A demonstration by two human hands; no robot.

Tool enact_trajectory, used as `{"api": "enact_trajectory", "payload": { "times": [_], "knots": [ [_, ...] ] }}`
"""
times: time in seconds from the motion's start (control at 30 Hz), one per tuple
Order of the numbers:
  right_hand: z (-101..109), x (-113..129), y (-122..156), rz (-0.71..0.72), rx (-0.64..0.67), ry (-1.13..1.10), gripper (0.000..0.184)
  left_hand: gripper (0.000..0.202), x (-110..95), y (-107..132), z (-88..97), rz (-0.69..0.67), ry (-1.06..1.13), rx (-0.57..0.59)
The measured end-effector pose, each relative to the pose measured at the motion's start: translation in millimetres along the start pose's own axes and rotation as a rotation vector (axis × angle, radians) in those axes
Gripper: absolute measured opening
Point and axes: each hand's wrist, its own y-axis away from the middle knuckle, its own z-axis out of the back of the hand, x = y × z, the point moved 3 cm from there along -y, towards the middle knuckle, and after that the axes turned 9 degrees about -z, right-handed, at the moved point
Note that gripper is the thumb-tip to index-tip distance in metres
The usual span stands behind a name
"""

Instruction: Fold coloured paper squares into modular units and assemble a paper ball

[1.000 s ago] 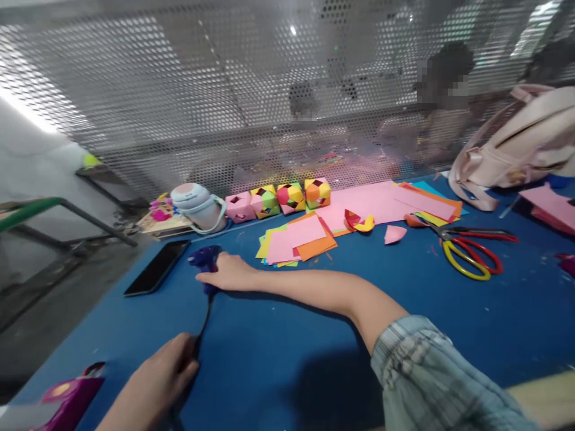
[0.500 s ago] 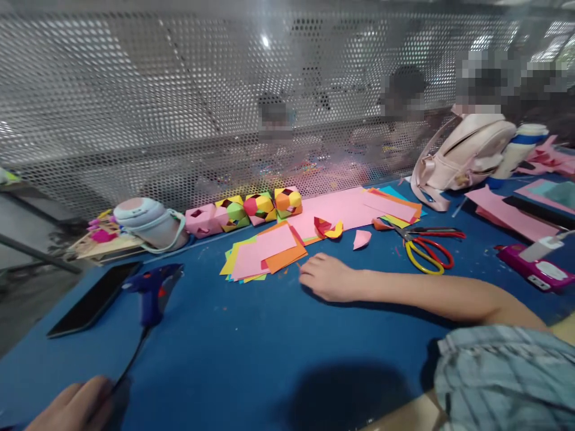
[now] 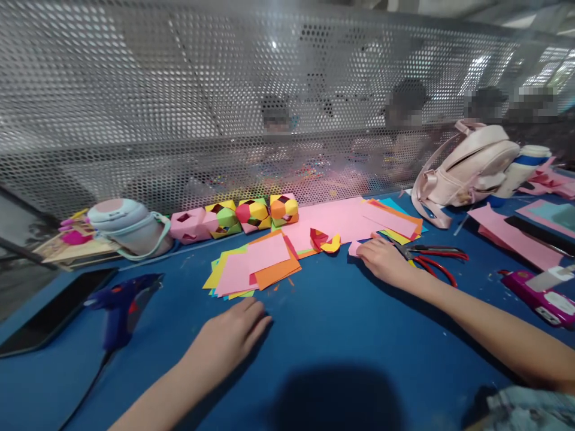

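A blue table (image 3: 323,323), flecked with scraps, stretched beneath a perforated grey metal screen (image 3: 148,114). At far left lay a black phone (image 3: 54,311), and behind it stood a pale, strapped container (image 3: 119,221). A dark blue glue gun (image 3: 119,308) rested beside the phone, nozzle toward the right, its cord trailing to the near edge. Four folded paper blocks (image 3: 254,214) stood in a row along the screen, with fanned coloured sheets (image 3: 269,254) in front. The left hand (image 3: 233,329) lay palm down near those sheets, fingers loosely bent; whether it held anything underneath could not be told.

Further right, a red and yellow folded piece (image 3: 330,242) sat before a long pink sheet (image 3: 332,218). Red-handled tools (image 3: 456,255) lay beyond the right hand (image 3: 384,260), partly hidden by it. A pale pink backpack (image 3: 476,161) leaned at the back, and a purple device (image 3: 541,296) lay nearer. People (image 3: 404,140) showed dimly through the screen.

The pink scrap (image 3: 354,248), small and plain, was between the folded piece and the right hand. That hand's fingers were drawn narrow and touched the scrap; whether they pinched it was unclear.
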Motion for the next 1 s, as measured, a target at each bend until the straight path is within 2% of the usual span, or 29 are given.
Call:
{"api": "enact_trajectory", "payload": {
  "times": [0.1,0.17,0.27,0.3,0.33,0.43,0.53,0.6,0.7,0.83,0.9,0.97,1.0],
  "knots": [
    [7,-3,0,-0.036,-0.045,-0.08,0.019,0.028,-12,-30,-7.1,-0.135,-0.039,0.032],
    [14,-1,2,-0.02,-0.047,-0.165,0.017,0.026,-15,-53,-9.9,-0.189,0.0,-0.024],
    [24,5,0,0.002,-0.041,-0.291,0.015,0.03,-13,-90,-11.4,-0.248,0.126,-0.229],
    [26,7,-3,-0.01,-0.06,-0.314,0.017,0.036,-10,-103,-11.4,-0.249,0.194,-0.32],
    [28,8,-8,-0.018,-0.08,-0.323,0.018,0.044,-7,-115,-12.9,-0.252,0.217,-0.354],
    [22,12,-30,0.032,-0.063,-0.255,0.02,0.056,3,-148,-17.7,-0.256,0.274,-0.404],
    [7,14,-53,0.124,0.029,-0.192,0.033,0.048,8,-169,-21.2,-0.29,0.35,-0.401],
    [0,13,-66,0.119,0.108,-0.304,0.034,0.034,10,-175,-21.8,-0.313,0.414,-0.386],
    [-3,12,-76,0.072,0.179,-0.495,0.025,0.018,13,-175,-17.6,-0.316,0.547,-0.364],
    [6,10,-77,-0.023,0.175,-0.663,0.019,0.006,17,-163,-2.0,-0.251,0.788,-0.358],
    [13,11,-74,-0.091,0.152,-0.751,0.018,0.007,18,-153,4.7,-0.189,0.937,-0.35],
    [18,13,-69,-0.189,0.161,-0.99,0.016,0.008,17,-143,6.6,-0.128,1.108,-0.312],
    [19,15,-66,-0.255,0.191,-1.188,0.013,0.007,15,-138,5.7,-0.106,1.196,-0.284]
  ]
}}
